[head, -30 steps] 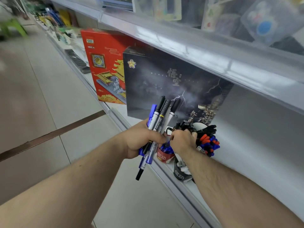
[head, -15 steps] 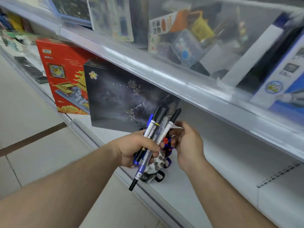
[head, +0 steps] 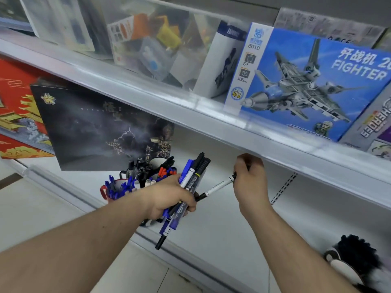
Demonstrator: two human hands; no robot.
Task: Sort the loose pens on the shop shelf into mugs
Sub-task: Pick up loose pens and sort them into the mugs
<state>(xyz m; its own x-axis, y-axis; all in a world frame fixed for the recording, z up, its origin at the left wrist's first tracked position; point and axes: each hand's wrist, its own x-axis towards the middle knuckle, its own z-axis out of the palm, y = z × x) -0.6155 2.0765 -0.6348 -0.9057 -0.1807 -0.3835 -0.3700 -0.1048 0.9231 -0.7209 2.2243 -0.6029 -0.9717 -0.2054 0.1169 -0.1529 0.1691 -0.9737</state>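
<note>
Pens point(head: 191, 182) looked light, stiff, slick; left hand point(head: 169, 197) clenched a bundle mid-barrel, right hand point(head: 249, 182) pinched one marker point(head: 218, 187) by its end.

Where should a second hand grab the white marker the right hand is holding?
Grip the white marker on its bare white barrel, coming from below. The right hand pinches the upper capped end, and the lower black tip nearly meets the bundle of markers in the left hand.
</note>
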